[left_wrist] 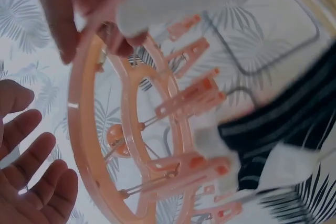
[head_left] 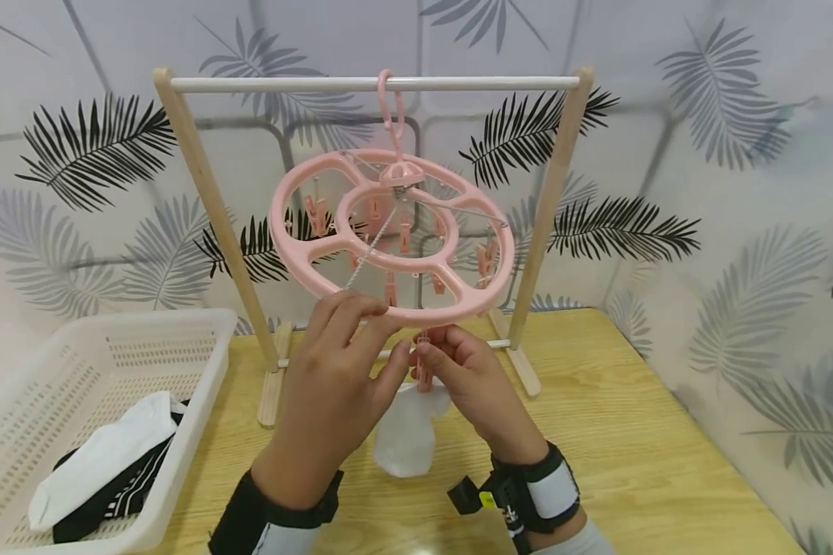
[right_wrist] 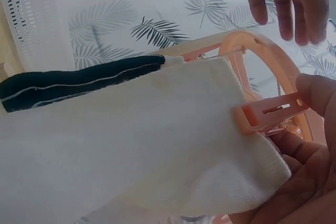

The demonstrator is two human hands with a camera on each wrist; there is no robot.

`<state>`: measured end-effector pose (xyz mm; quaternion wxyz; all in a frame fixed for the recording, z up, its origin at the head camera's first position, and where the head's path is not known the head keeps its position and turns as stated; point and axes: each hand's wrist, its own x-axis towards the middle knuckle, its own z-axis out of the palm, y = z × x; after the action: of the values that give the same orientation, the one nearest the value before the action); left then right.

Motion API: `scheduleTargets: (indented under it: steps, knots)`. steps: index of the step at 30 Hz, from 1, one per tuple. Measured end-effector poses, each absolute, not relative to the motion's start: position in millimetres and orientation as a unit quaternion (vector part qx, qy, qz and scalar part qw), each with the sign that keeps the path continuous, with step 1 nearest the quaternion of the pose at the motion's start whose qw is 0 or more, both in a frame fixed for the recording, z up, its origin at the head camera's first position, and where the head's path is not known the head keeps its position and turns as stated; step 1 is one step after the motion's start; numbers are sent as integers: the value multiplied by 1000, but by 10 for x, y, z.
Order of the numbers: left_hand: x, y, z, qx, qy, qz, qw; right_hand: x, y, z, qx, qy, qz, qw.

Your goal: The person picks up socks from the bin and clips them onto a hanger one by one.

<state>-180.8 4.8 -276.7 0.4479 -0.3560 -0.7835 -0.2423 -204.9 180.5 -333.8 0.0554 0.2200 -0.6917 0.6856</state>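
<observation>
A pink round clip hanger [head_left: 443, 314] hangs tilted from a rack's bar. Below its near rim, my right hand [head_left: 468, 378] pinches a pink clothespin [right_wrist: 275, 111] between thumb and fingers. The peg's jaws are over the cuff edge of a white sock [right_wrist: 131, 145], which hangs down from it. My left hand [head_left: 340, 378] is at the near rim, its fingers loosely spread and holding nothing in the wrist views. A dark striped sock [left_wrist: 249, 135] with a white cuff hangs from the hanger in both wrist views; my hands hide it in the head view.
On the left, a white plastic basket [head_left: 208, 339] holds a white sock [head_left: 107, 455] and a black striped one [head_left: 139, 482]. The wooden rack [head_left: 211, 193] with its white bar [head_left: 278, 85] stands on the wood-grain table [head_left: 632, 447]. Several unused clothespins [left_wrist: 186, 98] dangle under the hanger.
</observation>
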Motion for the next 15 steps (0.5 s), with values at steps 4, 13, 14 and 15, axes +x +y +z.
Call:
scheduleTargets:
  steps: [4, 13, 14, 15]
  knots:
    - [-1896, 43, -2700, -366, -802, -162, 443, -2045, 1782, -3342, 224, -691, 685, 48]
    - [-2032, 11, -2729, -341, -829, -142, 420, -2046, 1772, -3339, 223, -697, 680, 46]
    - [-2045, 3, -2737, -338, -830, -145, 419, -2049, 1771, -3338, 220, -699, 679, 46]
    - [-2057, -6, -2743, -335, -832, -149, 417, -2050, 1770, -3338, 219, -700, 678, 44]
